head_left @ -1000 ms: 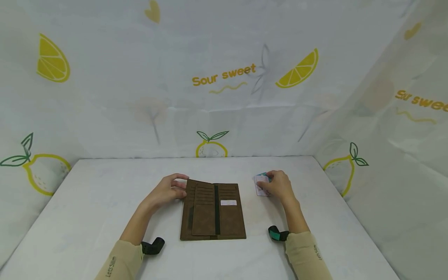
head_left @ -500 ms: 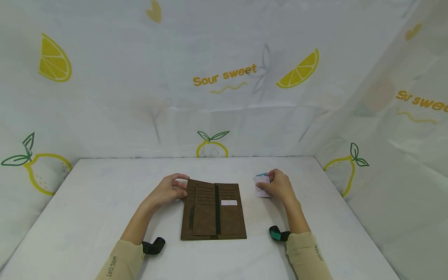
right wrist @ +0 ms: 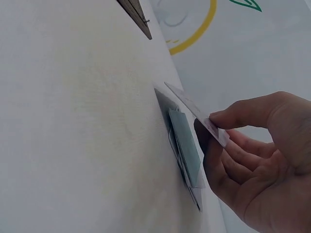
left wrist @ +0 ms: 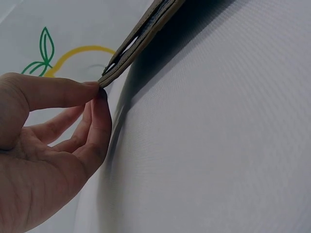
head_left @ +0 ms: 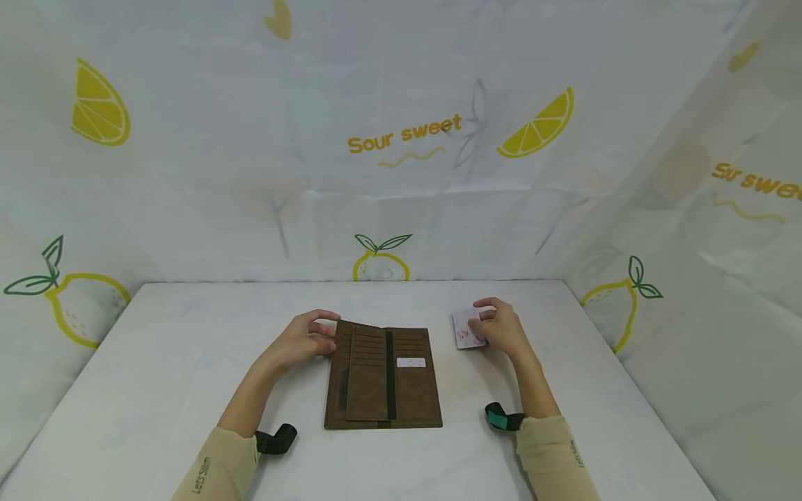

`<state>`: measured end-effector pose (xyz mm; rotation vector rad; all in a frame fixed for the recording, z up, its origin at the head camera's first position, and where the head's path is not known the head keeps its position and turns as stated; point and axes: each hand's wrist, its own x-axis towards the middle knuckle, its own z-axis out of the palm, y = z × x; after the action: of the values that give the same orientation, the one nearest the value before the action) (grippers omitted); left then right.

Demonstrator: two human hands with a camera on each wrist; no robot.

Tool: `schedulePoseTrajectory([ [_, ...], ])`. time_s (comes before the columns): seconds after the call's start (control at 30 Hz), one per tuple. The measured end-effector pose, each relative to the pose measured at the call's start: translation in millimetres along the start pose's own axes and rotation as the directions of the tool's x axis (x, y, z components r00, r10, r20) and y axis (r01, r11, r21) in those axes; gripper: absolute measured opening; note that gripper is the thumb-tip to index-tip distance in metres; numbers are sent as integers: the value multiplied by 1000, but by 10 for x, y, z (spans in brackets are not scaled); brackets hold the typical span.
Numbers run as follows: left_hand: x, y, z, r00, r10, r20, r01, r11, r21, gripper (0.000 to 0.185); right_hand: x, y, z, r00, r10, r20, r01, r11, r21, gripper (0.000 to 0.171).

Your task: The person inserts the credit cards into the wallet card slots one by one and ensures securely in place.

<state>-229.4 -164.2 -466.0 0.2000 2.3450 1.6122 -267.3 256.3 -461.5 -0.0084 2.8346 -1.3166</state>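
An open brown wallet (head_left: 366,400) lies in the middle of the table, and a white card (head_left: 411,362) shows in one of its right-hand slots. My left hand (head_left: 307,339) pinches the wallet's upper left edge between thumb and finger; the left wrist view shows that edge raised off the table. To the right of the wallet, my right hand (head_left: 504,330) pinches a pale printed card (head_left: 464,332) by its right side. In the right wrist view this card is held tilted, just above a small stack of cards (right wrist: 184,141) with a bluish one on top. The head view hides that stack.
The white table (head_left: 388,466) ends at a white backdrop (head_left: 301,223) printed with lemons, which rises behind it and on both sides. A black wrist device (head_left: 277,440) sits at the left cuff, another black device (head_left: 504,419) at the right.
My right hand has raised the pale card off the stack and shifted it slightly; the blue card seen behind it earlier is now hidden. My left hand and the wallet stay put.
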Motion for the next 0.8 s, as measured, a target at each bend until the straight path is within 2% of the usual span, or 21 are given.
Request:
schedulePoseTrajectory([
  [0.33, -4, 2, 5, 1000, 4, 5, -4, 1000, -14, 55, -22, -147, 91, 998, -27, 48, 17, 979, 201, 49],
  [0.6, -1, 6, 2, 1000, 1, 6, -1, 1000, -1, 55, -27, -294, 238, 996, -17, 88, -9, 960, 279, 52],
  [0.8, 6, 8, -2, 1000, -13, 7, 13, 1000, -1, 55, -28, -376, 364, 993, -35, 111, -8, 932, 363, 52],
])
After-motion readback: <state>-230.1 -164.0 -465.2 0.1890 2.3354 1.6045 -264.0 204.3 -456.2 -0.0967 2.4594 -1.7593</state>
